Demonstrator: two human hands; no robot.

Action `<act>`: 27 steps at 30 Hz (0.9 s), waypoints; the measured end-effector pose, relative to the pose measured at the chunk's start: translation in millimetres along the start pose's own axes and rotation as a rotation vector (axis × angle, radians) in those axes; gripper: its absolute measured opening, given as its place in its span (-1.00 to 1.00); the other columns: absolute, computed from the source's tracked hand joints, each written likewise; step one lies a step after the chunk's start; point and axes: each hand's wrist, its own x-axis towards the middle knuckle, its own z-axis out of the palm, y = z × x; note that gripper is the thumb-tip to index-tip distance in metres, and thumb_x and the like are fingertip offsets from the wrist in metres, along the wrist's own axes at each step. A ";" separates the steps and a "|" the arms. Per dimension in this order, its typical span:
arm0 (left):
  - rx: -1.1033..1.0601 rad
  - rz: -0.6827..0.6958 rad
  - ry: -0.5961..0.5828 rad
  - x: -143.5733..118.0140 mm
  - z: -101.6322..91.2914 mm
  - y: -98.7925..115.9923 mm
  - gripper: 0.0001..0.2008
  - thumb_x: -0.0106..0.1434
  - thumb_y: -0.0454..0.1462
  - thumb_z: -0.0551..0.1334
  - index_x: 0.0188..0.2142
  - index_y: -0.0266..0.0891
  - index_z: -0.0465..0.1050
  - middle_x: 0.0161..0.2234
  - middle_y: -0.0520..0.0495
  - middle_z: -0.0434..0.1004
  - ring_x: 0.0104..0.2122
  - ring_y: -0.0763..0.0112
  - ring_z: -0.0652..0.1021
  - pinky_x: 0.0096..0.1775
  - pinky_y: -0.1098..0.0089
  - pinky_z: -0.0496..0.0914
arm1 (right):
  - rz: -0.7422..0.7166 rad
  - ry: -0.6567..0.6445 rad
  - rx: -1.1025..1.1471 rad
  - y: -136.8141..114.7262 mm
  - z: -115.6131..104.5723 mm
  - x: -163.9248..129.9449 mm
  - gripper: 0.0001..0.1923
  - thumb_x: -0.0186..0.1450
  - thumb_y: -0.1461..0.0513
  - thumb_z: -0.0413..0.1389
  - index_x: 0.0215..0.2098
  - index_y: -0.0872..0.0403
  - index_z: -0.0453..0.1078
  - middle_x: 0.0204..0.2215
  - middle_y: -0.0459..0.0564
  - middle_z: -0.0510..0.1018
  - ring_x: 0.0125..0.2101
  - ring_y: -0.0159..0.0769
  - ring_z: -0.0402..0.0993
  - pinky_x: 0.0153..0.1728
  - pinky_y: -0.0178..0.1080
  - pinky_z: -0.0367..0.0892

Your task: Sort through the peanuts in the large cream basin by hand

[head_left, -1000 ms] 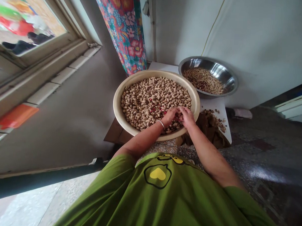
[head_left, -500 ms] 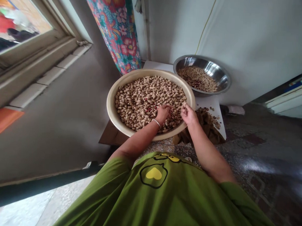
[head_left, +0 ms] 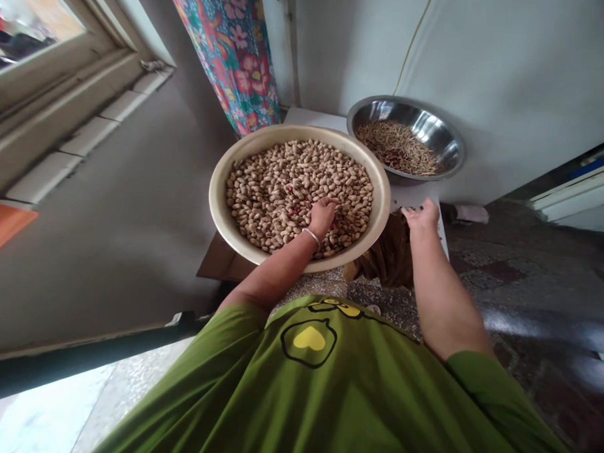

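A wide cream basin [head_left: 217, 213] is heaped with peanuts in their shells [head_left: 284, 169]; a few red kernels [head_left: 295, 208] show among them. My left hand [head_left: 323, 214], with a bracelet at the wrist, rests on the peanuts right of the basin's middle. Its fingers are curled, and what they grip is hidden. To the right, outside the rim, my right hand [head_left: 423, 217] hovers over the white tabletop with fingers apart and nothing visible held. Below it hangs a brown cloth or bag [head_left: 393, 254], partly covered by my forearm.
A steel bowl [head_left: 455, 153] holding thin, straw-coloured pieces [head_left: 400, 147] stands behind the basin, near the wall. A floral curtain [head_left: 239, 63] hangs at the back left. On the left are a window ledge [head_left: 80, 133] and an orange object [head_left: 4, 227].
My right hand has moved right, from the basin's rim to over the tabletop, and its closed fingers have opened. My left hand stays among the peanuts. The view has shifted slightly.
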 end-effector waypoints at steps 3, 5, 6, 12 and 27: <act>0.003 0.009 0.015 -0.4 0.4 -1.0 -0.68 0.17 -0.35 0.11 -0.18 -0.36 0.59 -0.51 0.01 0.42 -0.53 0.47 0.34 -0.41 0.46 0.22 | -0.179 0.019 -0.172 12.1 17.8 -31.1 -0.61 0.44 0.23 -0.15 0.11 0.21 0.34 -0.16 0.19 0.48 -0.33 -0.35 0.44 -0.21 -0.25 0.42; 0.009 0.022 0.012 -1.5 0.8 -0.6 -0.68 0.18 -0.35 0.11 -0.18 -0.36 0.59 -0.51 0.01 0.42 -0.53 0.46 0.34 -0.41 0.45 0.22 | -0.495 -0.125 -0.474 20.7 32.9 -60.0 -0.73 0.39 0.21 0.00 -0.06 0.13 0.47 -0.18 0.12 0.55 -0.21 -0.27 0.49 -0.11 -0.25 0.42; 0.009 0.028 0.009 -2.2 1.0 -0.1 -0.68 0.18 -0.35 0.11 -0.17 -0.36 0.59 -0.51 0.01 0.43 -0.53 0.46 0.34 -0.41 0.45 0.23 | -0.642 -0.229 -0.675 24.5 40.7 -75.0 -0.77 0.37 0.21 0.06 -0.14 0.11 0.51 -0.18 0.11 0.57 -0.15 -0.22 0.50 -0.06 -0.23 0.40; -0.017 0.058 0.014 -6.1 0.7 2.9 -0.72 0.19 -0.37 0.12 -0.20 -0.36 0.59 -0.39 -0.06 0.55 -0.44 0.44 0.43 -0.33 0.45 0.33 | -0.747 -0.521 -1.496 35.4 80.1 -129.2 -0.72 0.34 0.19 0.19 -0.03 0.12 0.57 -0.03 0.25 0.58 0.02 0.04 0.50 0.05 -0.07 0.37; -0.331 -0.075 -0.184 -18.4 3.2 14.9 -0.74 0.27 -0.33 0.16 -0.10 -0.37 0.52 -0.27 -0.11 0.60 -0.39 0.46 0.51 -0.27 0.45 0.41 | -0.090 -0.571 -0.197 44.2 83.7 -138.6 -0.82 0.26 0.22 0.18 -0.17 0.08 0.40 -0.36 -0.07 0.59 -0.42 -0.35 0.53 -0.32 -0.30 0.48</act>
